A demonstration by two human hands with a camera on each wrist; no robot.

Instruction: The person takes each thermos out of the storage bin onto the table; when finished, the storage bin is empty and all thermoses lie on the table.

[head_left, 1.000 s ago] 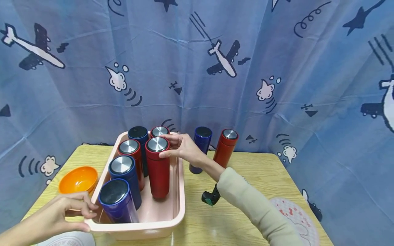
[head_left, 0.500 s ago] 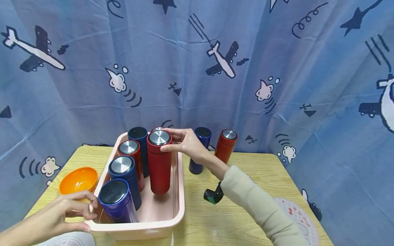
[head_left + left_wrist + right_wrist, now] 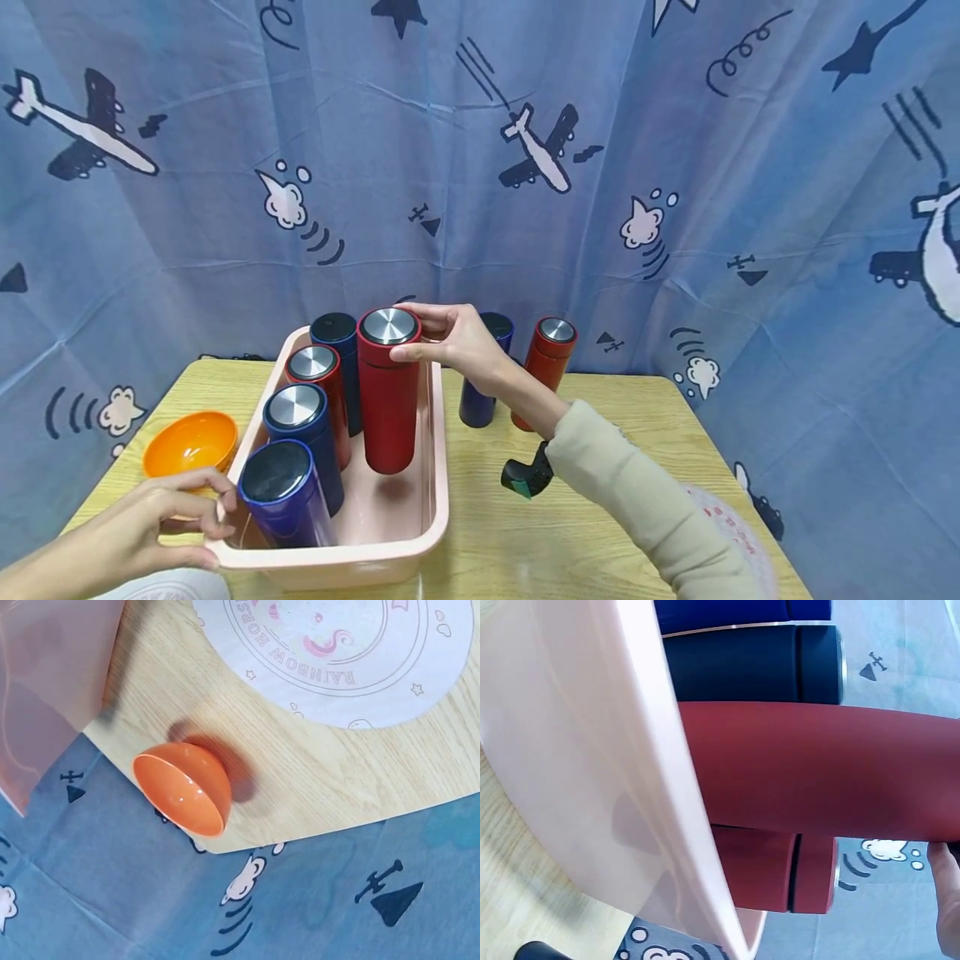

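My right hand [image 3: 468, 346] grips a red thermos bottle [image 3: 387, 412] near its silver-topped lid. The bottle is upright, its base raised over the floor of a pink plastic bin [image 3: 360, 557]. My left hand [image 3: 161, 517] holds the bin's front left corner, thumb below and fingers over the rim. Along the bin's left side stand a purple-blue bottle [image 3: 288, 500], a blue one [image 3: 306, 442], a red one [image 3: 322, 400] and a dark blue one [image 3: 337, 358]. In the right wrist view another red bottle [image 3: 757, 870] shows beside the lifted one [image 3: 817, 769]; the head view hides it.
Right of the bin, a blue bottle [image 3: 480, 400] and a red bottle [image 3: 547, 358] stand on the wooden table [image 3: 600, 542]. An orange bowl [image 3: 191, 446] sits left of the bin. Round printed mats lie at front left [image 3: 337, 667] and right [image 3: 738, 533]. Behind hangs a blue curtain [image 3: 450, 167].
My right hand has raised the red bottle slightly off the bin floor, and it now covers the red bottle behind. My left hand stays on the bin's corner.
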